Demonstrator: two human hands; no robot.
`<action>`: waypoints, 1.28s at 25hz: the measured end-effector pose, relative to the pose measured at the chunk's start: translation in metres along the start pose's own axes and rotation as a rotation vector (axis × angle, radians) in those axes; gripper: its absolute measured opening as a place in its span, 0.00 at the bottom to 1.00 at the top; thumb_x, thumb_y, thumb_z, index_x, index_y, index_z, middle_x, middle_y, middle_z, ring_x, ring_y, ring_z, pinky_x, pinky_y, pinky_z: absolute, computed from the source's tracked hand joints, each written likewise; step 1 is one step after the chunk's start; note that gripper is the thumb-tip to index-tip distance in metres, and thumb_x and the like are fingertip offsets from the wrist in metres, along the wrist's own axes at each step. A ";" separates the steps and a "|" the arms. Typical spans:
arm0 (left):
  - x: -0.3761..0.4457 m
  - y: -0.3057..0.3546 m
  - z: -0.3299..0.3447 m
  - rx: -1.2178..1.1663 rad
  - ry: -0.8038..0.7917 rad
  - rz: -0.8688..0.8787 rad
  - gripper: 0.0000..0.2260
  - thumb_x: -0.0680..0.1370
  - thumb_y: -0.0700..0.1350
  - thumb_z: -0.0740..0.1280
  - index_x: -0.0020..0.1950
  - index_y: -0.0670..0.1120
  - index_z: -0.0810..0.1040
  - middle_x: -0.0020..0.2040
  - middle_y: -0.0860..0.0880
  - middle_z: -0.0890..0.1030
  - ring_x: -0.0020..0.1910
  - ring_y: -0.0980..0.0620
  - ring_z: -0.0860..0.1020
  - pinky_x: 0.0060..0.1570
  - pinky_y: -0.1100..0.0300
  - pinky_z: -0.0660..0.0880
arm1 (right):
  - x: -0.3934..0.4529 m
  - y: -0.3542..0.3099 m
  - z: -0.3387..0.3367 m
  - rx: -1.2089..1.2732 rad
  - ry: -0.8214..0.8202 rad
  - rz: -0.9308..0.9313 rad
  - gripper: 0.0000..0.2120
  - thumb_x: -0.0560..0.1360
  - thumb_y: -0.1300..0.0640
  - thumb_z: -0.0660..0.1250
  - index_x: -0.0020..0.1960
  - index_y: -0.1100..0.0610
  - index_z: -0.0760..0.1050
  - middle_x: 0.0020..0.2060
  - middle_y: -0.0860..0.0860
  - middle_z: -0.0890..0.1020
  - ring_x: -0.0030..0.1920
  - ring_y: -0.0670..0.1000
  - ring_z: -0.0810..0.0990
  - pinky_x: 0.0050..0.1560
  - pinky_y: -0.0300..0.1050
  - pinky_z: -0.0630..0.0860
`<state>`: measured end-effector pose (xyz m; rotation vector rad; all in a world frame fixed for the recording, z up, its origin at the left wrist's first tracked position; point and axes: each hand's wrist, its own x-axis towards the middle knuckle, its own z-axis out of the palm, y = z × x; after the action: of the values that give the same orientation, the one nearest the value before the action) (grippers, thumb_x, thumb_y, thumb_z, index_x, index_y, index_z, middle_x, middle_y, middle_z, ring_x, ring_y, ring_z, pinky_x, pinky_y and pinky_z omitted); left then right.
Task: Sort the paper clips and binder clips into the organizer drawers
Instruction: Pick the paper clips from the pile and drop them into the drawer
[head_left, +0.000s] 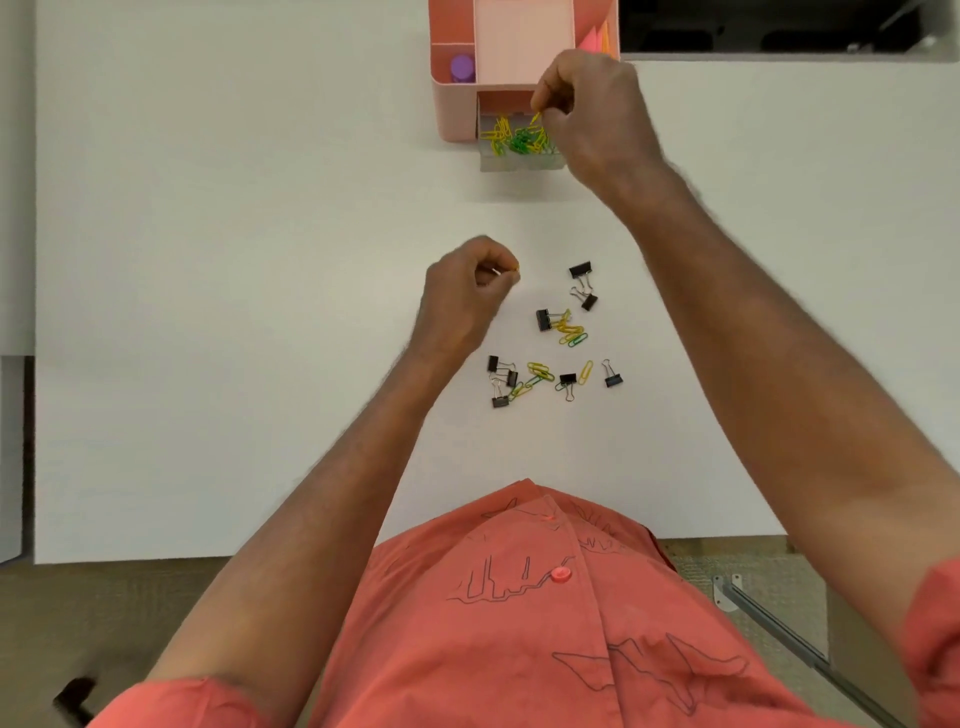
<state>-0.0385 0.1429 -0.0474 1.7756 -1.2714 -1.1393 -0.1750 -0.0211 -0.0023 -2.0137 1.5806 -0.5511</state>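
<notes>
A pink organizer (457, 114) stands at the table's far edge. Its clear drawer (519, 162) is pulled out and holds yellow and green paper clips (514, 137). My right hand (597, 114) hovers over the drawer's right side, pinching a yellow paper clip (536, 117) by its end. My left hand (467, 291) is curled above the table, its thumb and finger pinched on a small paper clip (514, 268). To its right lie several black binder clips (544, 319) mixed with loose yellow and green paper clips (571, 332).
The organizer's top compartments hold a purple cap (462, 67), a pale pink pad (522, 41) and bright sticky flags (597, 39). The white table (208, 260) ends near my torso. A dark opening (779, 26) lies at the far right.
</notes>
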 end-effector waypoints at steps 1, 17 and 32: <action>0.009 0.006 -0.007 -0.024 0.048 0.016 0.07 0.76 0.39 0.72 0.43 0.52 0.80 0.38 0.56 0.82 0.36 0.57 0.79 0.39 0.65 0.77 | 0.006 0.002 0.005 -0.065 -0.029 -0.017 0.12 0.75 0.66 0.65 0.50 0.54 0.83 0.47 0.49 0.84 0.46 0.46 0.82 0.49 0.41 0.80; 0.123 0.041 -0.009 0.416 0.236 0.242 0.09 0.78 0.50 0.69 0.58 0.54 0.82 0.56 0.59 0.83 0.54 0.60 0.79 0.52 0.66 0.74 | -0.122 0.064 0.015 0.151 0.186 0.157 0.11 0.78 0.67 0.62 0.50 0.56 0.81 0.50 0.50 0.80 0.47 0.43 0.80 0.46 0.37 0.78; -0.018 -0.033 0.062 0.690 -0.183 0.235 0.18 0.78 0.47 0.71 0.67 0.47 0.76 0.60 0.47 0.77 0.56 0.45 0.79 0.52 0.49 0.77 | -0.198 0.073 0.053 -0.123 -0.199 0.162 0.23 0.77 0.54 0.71 0.71 0.51 0.72 0.60 0.52 0.74 0.63 0.54 0.73 0.54 0.51 0.78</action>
<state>-0.0854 0.1684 -0.0963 1.9353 -2.1078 -0.7876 -0.2457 0.1653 -0.0895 -1.9379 1.6690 -0.1894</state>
